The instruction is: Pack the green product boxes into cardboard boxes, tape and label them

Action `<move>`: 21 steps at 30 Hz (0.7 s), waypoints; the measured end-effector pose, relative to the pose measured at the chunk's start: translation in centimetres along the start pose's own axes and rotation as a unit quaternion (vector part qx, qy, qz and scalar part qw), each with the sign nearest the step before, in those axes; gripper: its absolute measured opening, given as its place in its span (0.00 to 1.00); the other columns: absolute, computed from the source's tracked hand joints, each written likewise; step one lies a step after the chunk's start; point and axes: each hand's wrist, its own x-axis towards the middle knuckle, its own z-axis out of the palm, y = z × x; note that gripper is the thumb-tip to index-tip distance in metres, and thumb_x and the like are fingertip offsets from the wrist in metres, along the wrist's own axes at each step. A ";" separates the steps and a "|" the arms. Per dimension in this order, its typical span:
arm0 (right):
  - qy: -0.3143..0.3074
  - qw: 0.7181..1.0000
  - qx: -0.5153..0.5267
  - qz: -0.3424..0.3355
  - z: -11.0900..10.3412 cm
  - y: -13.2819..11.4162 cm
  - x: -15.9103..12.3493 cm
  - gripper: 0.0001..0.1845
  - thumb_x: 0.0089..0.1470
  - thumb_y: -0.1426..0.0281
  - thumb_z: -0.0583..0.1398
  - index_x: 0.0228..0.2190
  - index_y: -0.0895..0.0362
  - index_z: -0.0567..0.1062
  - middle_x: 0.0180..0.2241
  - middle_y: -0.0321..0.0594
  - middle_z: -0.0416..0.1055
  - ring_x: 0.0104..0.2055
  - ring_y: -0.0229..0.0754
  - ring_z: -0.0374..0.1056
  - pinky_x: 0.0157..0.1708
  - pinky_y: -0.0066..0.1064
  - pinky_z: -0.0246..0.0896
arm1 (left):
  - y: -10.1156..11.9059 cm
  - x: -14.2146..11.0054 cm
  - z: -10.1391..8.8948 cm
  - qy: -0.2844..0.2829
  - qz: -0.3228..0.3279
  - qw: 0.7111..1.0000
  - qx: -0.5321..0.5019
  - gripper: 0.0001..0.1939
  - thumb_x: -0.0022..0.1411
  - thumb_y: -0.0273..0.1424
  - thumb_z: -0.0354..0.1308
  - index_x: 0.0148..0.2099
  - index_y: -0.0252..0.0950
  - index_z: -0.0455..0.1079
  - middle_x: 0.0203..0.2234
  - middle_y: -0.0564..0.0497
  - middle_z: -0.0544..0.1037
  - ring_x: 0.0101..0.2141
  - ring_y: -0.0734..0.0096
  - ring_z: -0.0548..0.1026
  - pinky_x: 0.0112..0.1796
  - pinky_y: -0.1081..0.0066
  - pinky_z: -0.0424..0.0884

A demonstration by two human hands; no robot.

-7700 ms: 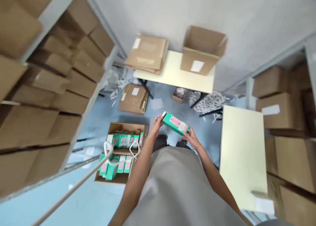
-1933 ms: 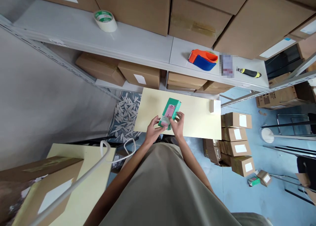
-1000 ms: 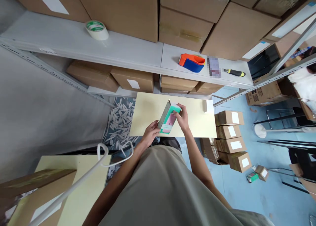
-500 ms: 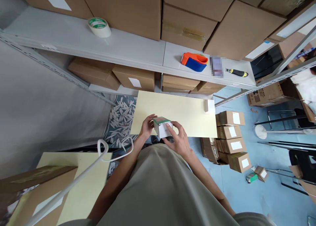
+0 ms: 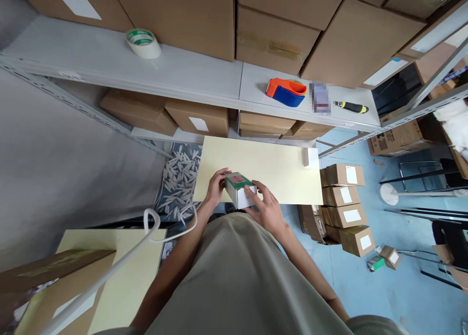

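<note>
Between my two hands is a small green-and-white box [image 5: 238,187], held over the near edge of the pale yellow tabletop [image 5: 256,164]. A white end face of the box points toward me, and a green top with a reddish panel shows. My left hand [image 5: 217,185] grips the far left side, fingers curled round it. My right hand [image 5: 267,206] holds the near right end, with fingers on the white face and the thumb low beside it. A small white box [image 5: 310,157] stands at the tabletop's right end.
On the grey shelf [image 5: 197,71] ahead sit a tape roll [image 5: 143,43], an orange-and-blue tape dispenser [image 5: 287,92] and a utility knife [image 5: 351,107]. Cardboard boxes [image 5: 345,195] are stacked at the right. A white cable [image 5: 171,235] loops near my left forearm.
The box has tilted in my hands, so more of its green top now shows. Both hands stay on it, and the view has shifted slightly.
</note>
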 end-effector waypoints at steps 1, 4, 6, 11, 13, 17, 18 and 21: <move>-0.001 1.000 -0.004 -0.001 -0.2 0.0 0.2 0.43 0.69 0.65 0.67 0.77 0.37 0.59 0.74 0.50 0.62 0.69 0.61 0.70 0.62 0.57 0.77 | 0.1 0.0 0.0 0.000 -0.003 1.000 0.004 0.22 0.47 0.38 0.68 0.47 0.39 0.82 0.46 0.45 0.87 0.43 0.62 0.81 0.40 0.68 0.70; 0.003 1.000 0.001 0.010 -0.5 0.5 0.9 0.42 0.69 0.64 0.66 0.78 0.38 0.59 0.75 0.49 0.61 0.66 0.61 0.73 0.61 0.56 0.78 | 0.3 0.1 -0.1 -0.002 -0.018 1.000 0.003 0.23 0.48 0.40 0.69 0.48 0.39 0.82 0.45 0.45 0.87 0.40 0.63 0.80 0.37 0.69 0.68; 0.006 0.999 0.034 0.029 -0.8 1.0 1.4 0.38 0.70 0.59 0.66 0.76 0.37 0.64 0.75 0.47 0.63 0.59 0.59 0.78 0.57 0.54 0.81 | 0.4 0.3 0.0 -0.001 -0.024 1.000 -0.001 0.22 0.49 0.41 0.69 0.47 0.39 0.82 0.44 0.46 0.86 0.39 0.64 0.79 0.36 0.69 0.67; 0.091 0.978 0.139 0.125 -1.3 2.4 4.6 0.33 0.63 0.48 0.70 0.65 0.43 0.76 0.68 0.48 0.70 0.55 0.57 0.78 0.50 0.46 0.82 | 0.3 0.1 0.4 -0.007 -0.025 1.000 -0.017 0.19 0.50 0.42 0.69 0.43 0.40 0.80 0.43 0.47 0.86 0.37 0.64 0.79 0.36 0.68 0.72; 0.141 0.959 0.180 0.168 -1.3 3.8 7.1 0.30 0.63 0.47 0.70 0.60 0.46 0.78 0.64 0.49 0.73 0.55 0.56 0.77 0.49 0.43 0.81 | 0.1 -0.6 0.6 -0.028 -0.038 0.999 -0.011 0.21 0.47 0.38 0.69 0.45 0.39 0.80 0.43 0.47 0.86 0.37 0.64 0.79 0.37 0.68 0.74; 0.165 0.903 0.301 0.259 -0.3 8.3 12.0 0.25 0.66 0.45 0.65 0.52 0.50 0.77 0.49 0.45 0.80 0.48 0.48 0.76 0.44 0.36 0.77 | 0.0 -3.2 1.0 -0.072 -0.047 0.996 0.000 0.25 0.46 0.32 0.73 0.49 0.40 0.80 0.42 0.49 0.85 0.42 0.63 0.82 0.47 0.63 0.79; 0.145 0.887 0.331 0.289 0.2 9.5 12.8 0.26 0.66 0.44 0.64 0.50 0.52 0.76 0.45 0.42 0.81 0.46 0.46 0.75 0.43 0.34 0.76 | 0.2 -3.8 1.1 -0.085 -0.044 0.995 0.005 0.26 0.47 0.31 0.75 0.51 0.41 0.79 0.43 0.49 0.84 0.44 0.62 0.82 0.50 0.62 0.79; 0.099 0.855 0.371 0.348 2.1 11.8 13.8 0.29 0.69 0.42 0.60 0.46 0.55 0.75 0.35 0.36 0.79 0.39 0.40 0.72 0.40 0.32 0.73 | 1.2 -4.9 1.3 -0.112 -0.027 0.992 0.043 0.31 0.50 0.36 0.79 0.56 0.42 0.77 0.47 0.48 0.82 0.47 0.60 0.82 0.53 0.58 0.78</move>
